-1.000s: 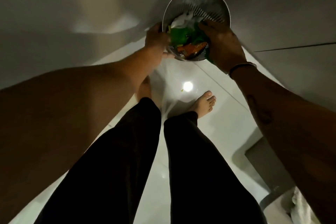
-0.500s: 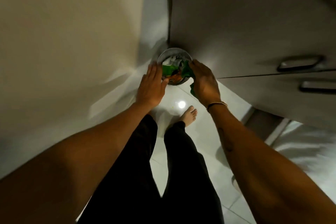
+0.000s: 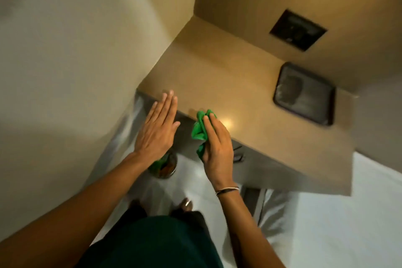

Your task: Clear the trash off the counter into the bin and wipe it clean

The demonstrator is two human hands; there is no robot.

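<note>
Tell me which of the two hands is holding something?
The right hand, gripping a crumpled green cloth; the left hand is flat, open and empty.

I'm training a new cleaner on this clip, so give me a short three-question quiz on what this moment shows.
1. True or false: the left hand grips the crumpled green cloth.
2. Where is the round metal bin of trash? A) on the beige counter B) on the white floor below the left hand C) inside a drawer
3. Fill in: the dark rectangular tray lies on the ____.

Key: 1. False: the right hand holds the cloth, while the left is open and flat. 2. B. 3. Counter.
</note>
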